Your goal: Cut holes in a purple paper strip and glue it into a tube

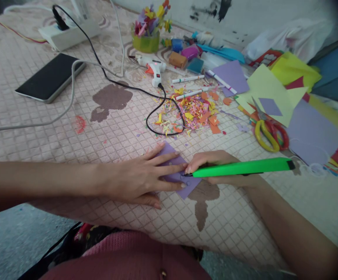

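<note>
A small piece of purple paper [190, 189] lies flat on the patterned cloth near the table's front edge. My left hand [141, 175] rests on it palm down, with the fingers spread across the sheet. Small round outlines show on the paper beside those fingers. My right hand [212, 161] is closed around a bright green utility knife [241, 168], held low and slanting. Its dark tip meets the paper close to my left fingertips, and its butt end points right. The underside of the right-hand grip is hidden.
Paper scraps [196, 112], a glue gun [157, 74] with its looping black cord, and scissors [269, 132] lie beyond my hands. Coloured sheets [314, 128] spread to the right. A black tablet-like slab [50, 77], a power strip [69, 35] and a flower-filled tub [146, 42] stand farther back.
</note>
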### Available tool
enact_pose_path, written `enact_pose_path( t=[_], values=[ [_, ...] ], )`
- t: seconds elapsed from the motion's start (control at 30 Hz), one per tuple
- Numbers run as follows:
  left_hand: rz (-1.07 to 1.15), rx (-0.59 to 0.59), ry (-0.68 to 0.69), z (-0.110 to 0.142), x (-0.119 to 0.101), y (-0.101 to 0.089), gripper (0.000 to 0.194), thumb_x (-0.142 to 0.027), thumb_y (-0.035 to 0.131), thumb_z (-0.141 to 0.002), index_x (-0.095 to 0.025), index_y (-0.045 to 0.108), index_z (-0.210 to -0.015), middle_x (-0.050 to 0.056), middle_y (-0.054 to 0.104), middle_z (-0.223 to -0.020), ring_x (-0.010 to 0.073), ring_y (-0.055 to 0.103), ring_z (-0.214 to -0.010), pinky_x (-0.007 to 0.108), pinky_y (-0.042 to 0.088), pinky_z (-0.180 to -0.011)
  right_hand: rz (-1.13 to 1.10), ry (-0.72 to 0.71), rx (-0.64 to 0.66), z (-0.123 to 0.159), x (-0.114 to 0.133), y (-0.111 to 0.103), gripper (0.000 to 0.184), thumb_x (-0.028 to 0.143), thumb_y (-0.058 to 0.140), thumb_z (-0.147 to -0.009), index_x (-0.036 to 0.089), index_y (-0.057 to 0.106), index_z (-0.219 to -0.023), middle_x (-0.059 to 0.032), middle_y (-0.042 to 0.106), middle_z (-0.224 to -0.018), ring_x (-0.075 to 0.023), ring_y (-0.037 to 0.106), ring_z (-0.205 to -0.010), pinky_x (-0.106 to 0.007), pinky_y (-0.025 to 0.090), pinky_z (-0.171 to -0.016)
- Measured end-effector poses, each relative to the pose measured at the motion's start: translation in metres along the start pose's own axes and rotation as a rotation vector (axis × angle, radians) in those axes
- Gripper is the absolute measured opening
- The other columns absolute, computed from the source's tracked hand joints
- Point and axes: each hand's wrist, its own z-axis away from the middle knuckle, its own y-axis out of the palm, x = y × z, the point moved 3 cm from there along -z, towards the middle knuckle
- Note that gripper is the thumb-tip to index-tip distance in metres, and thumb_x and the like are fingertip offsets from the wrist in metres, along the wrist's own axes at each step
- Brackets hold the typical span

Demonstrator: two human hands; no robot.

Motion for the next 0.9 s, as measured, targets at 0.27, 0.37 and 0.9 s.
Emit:
enact_pose_path(
  t=[0.27, 0.37, 0.9],
  values=[
    [-0.041, -0.026, -0.017, 0.0012, -0.0026, -0.0019, 0.057, -0.044, 0.056, -0.091, -0.027, 0.041, -0.143, 0.009, 0.027, -0.156, 0.035, 0.017, -0.145, 0.062, 0.008, -0.116, 0.001, -0.003, -0.012, 0.0001, -0.0002, 0.0012, 0.04, 0.048, 0.061, -0.087, 0.018, 0.067, -0.113, -0.009, 0.068, -0.104, -0.0217, 0.062, -0.095, -0.033, 0.045, -0.081],
    [-0.047, -0.036, -0.03, 0.0014, -0.004, -0.0019, 0.058, -0.045, 0.057, -0.09, -0.027, 0.042, -0.142, 0.01, 0.028, -0.156, 0.0354, 0.019, -0.145, 0.062, 0.009, -0.116, 0.011, -0.011, -0.011, 0.0004, 0.0003, 0.0013, 0.039, 0.048, 0.061, -0.087, 0.018, 0.067, -0.112, -0.009, 0.068, -0.105, -0.0216, 0.062, -0.096, -0.033, 0.045, -0.082],
    [-0.095, -0.03, -0.056, 0.0017, -0.0071, -0.0006, 0.057, -0.047, 0.055, -0.09, -0.028, 0.041, -0.142, 0.011, 0.032, -0.153, 0.0369, 0.022, -0.143, 0.062, 0.012, -0.114, 0.014, -0.009, -0.029, 0.0014, 0.0014, 0.0022, 0.037, 0.046, 0.061, -0.087, 0.019, 0.067, -0.112, -0.008, 0.068, -0.104, -0.0205, 0.062, -0.094, -0.031, 0.046, -0.08]
  ],
)
